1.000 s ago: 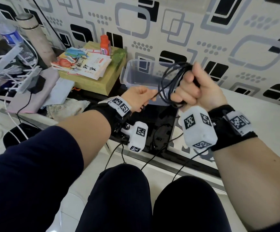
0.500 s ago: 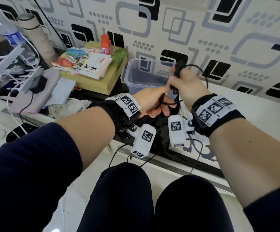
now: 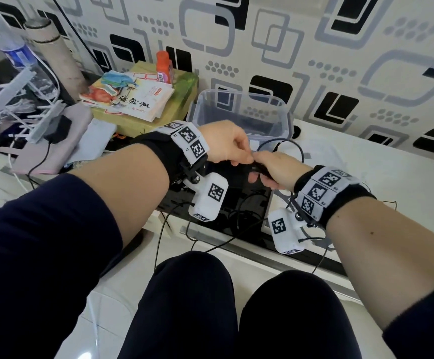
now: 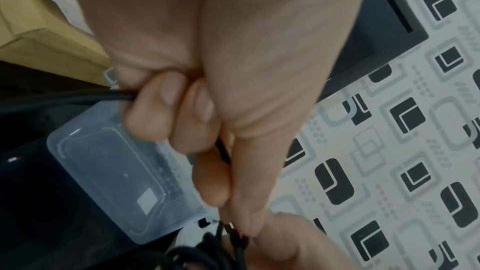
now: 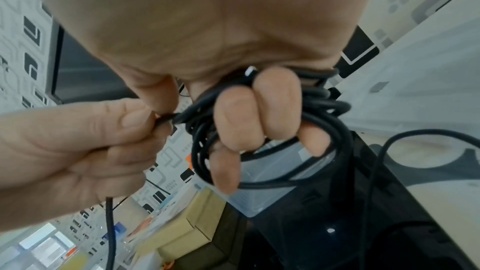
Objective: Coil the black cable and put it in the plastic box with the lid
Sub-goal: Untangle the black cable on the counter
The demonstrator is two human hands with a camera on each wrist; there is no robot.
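Note:
The black cable [image 5: 324, 110] is bunched in several loops inside my right hand [image 3: 260, 174], whose fingers [image 5: 233, 122] curl round the bundle. One loop [image 3: 297, 149] sticks out past that hand. My left hand [image 3: 239, 159] meets the right one and pinches a strand of the cable [image 5: 166, 119] beside the bundle; the strand runs on through its curled fingers [image 4: 155, 110] and out as a tail [image 4: 78, 98]. The clear plastic box [image 3: 287, 110] stands open just behind both hands, with nothing seen in it. I see no lid.
A yellow carton [image 3: 174, 110] with booklets and an orange bottle [image 3: 164, 66] stands left of the box. Further left are a white rack [image 3: 16, 99], a water bottle and a flask. Thin wires [image 3: 159, 242] hang over the black tabletop's [image 3: 249, 211] front edge. The patterned wall is close behind.
My right hand came down from its raised position with the coil and turned knuckles-up in front of the box. My left hand moved right to meet it and pinched the cable.

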